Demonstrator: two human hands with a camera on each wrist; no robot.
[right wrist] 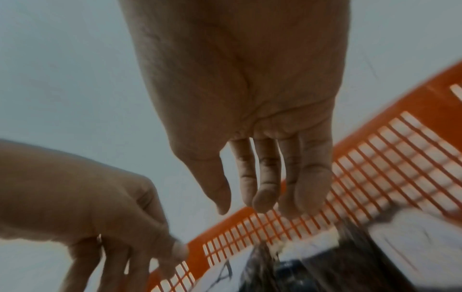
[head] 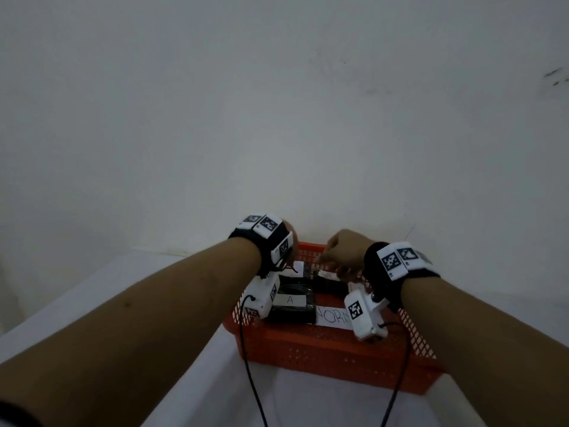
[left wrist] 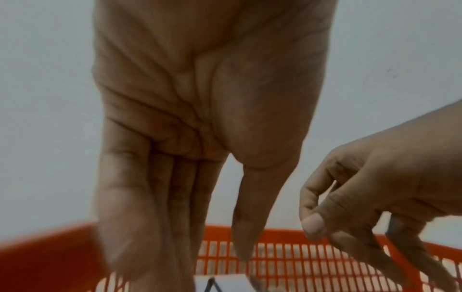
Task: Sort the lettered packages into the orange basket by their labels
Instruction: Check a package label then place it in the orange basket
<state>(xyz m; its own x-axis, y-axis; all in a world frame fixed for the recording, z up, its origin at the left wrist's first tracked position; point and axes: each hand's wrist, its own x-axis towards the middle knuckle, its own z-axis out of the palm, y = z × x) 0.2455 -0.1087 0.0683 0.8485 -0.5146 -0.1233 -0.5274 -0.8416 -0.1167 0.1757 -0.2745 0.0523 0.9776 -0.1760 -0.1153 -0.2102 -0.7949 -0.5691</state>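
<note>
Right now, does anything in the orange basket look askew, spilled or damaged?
Nothing stands out. The black package labelled A lies flat in the orange basket; both hands, left hand and right hand, hover empty above it.

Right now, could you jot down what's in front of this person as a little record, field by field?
Container: orange basket on a white table, against a wall
Contents: black package with a white label reading A; more dark packages behind it; a paper strip showing the letters NOR
Left hand: over the basket, fingers straight, holding nothing
Right hand: over the basket, fingers relaxed, holding nothing
Wrists: black bands with white marker blocks
</note>
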